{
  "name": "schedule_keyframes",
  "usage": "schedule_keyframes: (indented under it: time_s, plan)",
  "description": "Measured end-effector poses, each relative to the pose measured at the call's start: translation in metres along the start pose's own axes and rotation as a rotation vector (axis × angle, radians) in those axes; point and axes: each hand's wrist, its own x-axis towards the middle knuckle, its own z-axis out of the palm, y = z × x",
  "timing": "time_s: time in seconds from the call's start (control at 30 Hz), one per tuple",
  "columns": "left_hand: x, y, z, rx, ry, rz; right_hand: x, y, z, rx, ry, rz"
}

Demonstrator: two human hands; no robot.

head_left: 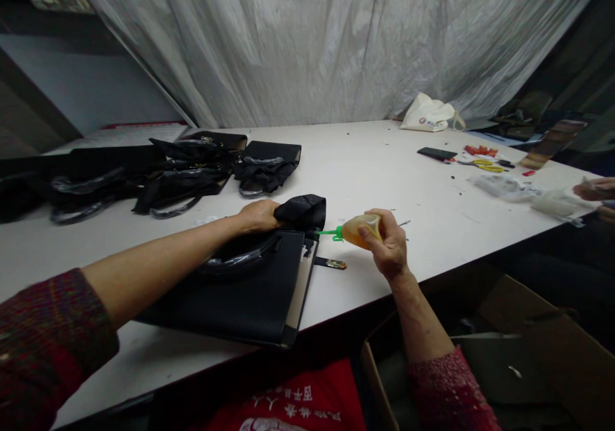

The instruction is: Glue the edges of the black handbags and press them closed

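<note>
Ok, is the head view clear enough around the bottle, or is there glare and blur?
Head view: the bottle in the right hand is sharp and evenly lit; the bag at the left hand is near-featureless black; table edges bow from wide-angle distortion; corners fall dark.

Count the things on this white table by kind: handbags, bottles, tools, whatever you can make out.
Black handbags: 3, one under the left hand; the dark pile at left may hide more
Squeeze bottle: 1, in the right hand
Black phone: 1
Yellow scissors: 1
White bag: 1
Total: 7
</note>
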Motion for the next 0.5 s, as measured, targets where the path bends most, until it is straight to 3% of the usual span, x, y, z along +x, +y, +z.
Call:
schedule_keyframes:
  time_s: [0.17,0.3,0.5]
  plan:
    - [-0.001,0.001,-0.002,-0.004,0.002,0.005,-0.001,0.001,0.002,-0.009,0.129,-0.032]
    - [0.001,-0.001,0.000,0.009,0.015,-0.009,-0.001,0.002,0.005,-0.009,0.083,-0.039]
    - [-0.001,-0.001,0.002,-0.028,0.039,-0.001,-0.015,-0.004,-0.003,-0.014,0.126,-0.060]
